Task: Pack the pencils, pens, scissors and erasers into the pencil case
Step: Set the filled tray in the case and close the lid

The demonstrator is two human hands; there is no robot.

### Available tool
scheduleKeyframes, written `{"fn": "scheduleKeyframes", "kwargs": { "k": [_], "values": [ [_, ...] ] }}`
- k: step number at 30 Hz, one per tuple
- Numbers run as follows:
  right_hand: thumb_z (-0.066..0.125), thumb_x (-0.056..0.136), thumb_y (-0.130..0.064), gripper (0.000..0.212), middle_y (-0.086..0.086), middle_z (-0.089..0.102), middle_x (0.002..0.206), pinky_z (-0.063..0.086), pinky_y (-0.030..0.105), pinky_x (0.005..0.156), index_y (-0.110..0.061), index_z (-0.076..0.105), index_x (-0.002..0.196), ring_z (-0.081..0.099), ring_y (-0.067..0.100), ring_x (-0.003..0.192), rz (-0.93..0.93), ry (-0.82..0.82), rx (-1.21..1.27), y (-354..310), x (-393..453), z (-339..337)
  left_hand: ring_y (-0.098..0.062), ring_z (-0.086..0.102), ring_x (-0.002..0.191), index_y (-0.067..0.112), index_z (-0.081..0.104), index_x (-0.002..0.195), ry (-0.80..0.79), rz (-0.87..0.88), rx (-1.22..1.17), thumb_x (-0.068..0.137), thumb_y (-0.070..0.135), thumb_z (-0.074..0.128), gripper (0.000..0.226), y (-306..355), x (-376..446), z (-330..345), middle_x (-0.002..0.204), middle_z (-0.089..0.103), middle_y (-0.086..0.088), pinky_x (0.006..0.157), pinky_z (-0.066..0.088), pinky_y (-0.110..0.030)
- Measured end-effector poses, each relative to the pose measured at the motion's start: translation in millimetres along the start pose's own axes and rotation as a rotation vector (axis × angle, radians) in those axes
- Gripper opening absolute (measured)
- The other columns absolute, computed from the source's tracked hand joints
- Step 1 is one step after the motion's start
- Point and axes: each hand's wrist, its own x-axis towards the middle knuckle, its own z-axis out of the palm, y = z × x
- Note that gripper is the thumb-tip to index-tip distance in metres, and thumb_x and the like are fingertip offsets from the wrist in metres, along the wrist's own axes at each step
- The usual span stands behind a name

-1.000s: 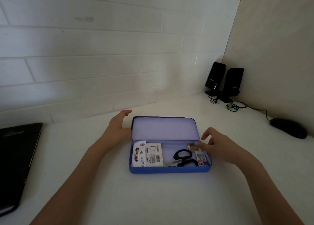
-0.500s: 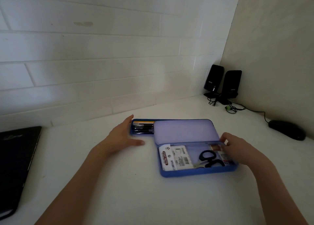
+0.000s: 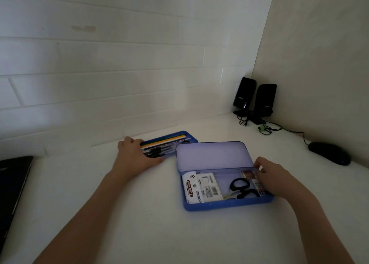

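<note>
An open blue pencil case (image 3: 219, 205) lies on the white desk with its lid (image 3: 211, 156) raised. Inside are a sticky note pack (image 3: 201, 188), black-handled scissors (image 3: 239, 188) and packed erasers (image 3: 249, 176) at the right end. My right hand (image 3: 275, 178) grips the case's right end, its fingers curled over the erasers. Behind and to the left lies a blue tray (image 3: 189, 138) with pencils (image 3: 167, 141) and pens (image 3: 159, 151). My left hand (image 3: 133, 156) grips the tray's left end, thumb along its near edge.
Two black speakers (image 3: 253, 100) with cables stand in the back right corner. A black mouse (image 3: 329, 153) lies by the right wall. A dark laptop (image 3: 12, 184) sits at the left edge. The tiled wall runs close behind the tray.
The case has slid to the right with my right hand, uncovering the tray of pencils and pens behind it. My left hand has moved onto the tray's left end.
</note>
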Motion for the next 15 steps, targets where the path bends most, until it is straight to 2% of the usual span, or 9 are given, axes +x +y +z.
{"fn": "scheduleKeyframes", "kwargs": {
  "k": [2,5,10,12,15],
  "values": [
    [0.038,0.095,-0.022,0.013,0.007,0.057,0.077,0.042,0.033,0.062,-0.014,0.048,0.093,0.057,0.028,0.075,-0.01,0.014,-0.03,-0.8,-0.3,1.1,-0.032,0.042,0.109,0.019,0.062,0.11,0.031,-0.063,-0.001,0.034,0.08,0.048,0.098,-5.5,0.2,-11.3,0.097,0.047,-0.008,0.097,0.035,-0.033],
    [0.036,0.096,-0.019,0.014,0.008,0.057,0.081,0.039,0.03,0.058,-0.011,0.048,0.096,0.055,0.027,0.074,-0.017,0.024,-0.056,-4.6,-1.5,1.3,-0.029,0.037,0.11,0.019,0.06,0.115,0.046,-0.089,-0.088,0.035,0.075,0.048,0.098,-5.8,-1.6,-28.6,0.095,0.038,-0.003,0.097,0.037,-0.034],
    [0.036,0.096,-0.017,0.014,0.002,0.052,0.07,0.034,0.026,0.049,-0.009,0.047,0.094,0.049,0.016,0.06,-0.105,0.037,-0.023,-17.0,-5.1,7.4,-0.023,0.039,0.107,0.025,0.062,0.108,0.076,0.026,-0.11,0.036,0.079,0.053,0.09,-0.9,0.5,-41.9,0.097,0.047,-0.004,0.084,0.031,-0.025],
    [0.038,0.096,-0.018,0.012,-0.001,0.051,0.066,0.033,0.024,0.047,-0.012,0.047,0.091,0.047,0.012,0.056,-0.145,0.045,0.041,-24.8,-6.8,11.7,-0.019,0.039,0.104,0.029,0.061,0.109,0.033,0.079,-0.153,0.038,0.077,0.056,0.086,6.2,-1.8,-45.4,0.098,0.047,-0.004,0.084,0.033,-0.025],
    [0.042,0.096,-0.025,0.015,0.004,0.059,0.067,0.038,0.025,0.048,-0.013,0.05,0.091,0.05,0.013,0.054,-0.191,0.027,0.175,-35.2,-9.8,20.1,-0.015,0.041,0.1,0.029,0.06,0.114,-0.051,0.193,-0.19,0.037,0.076,0.06,0.089,22.7,-6.7,-45.9,0.099,0.047,-0.002,0.087,0.037,-0.027]
  ]
}}
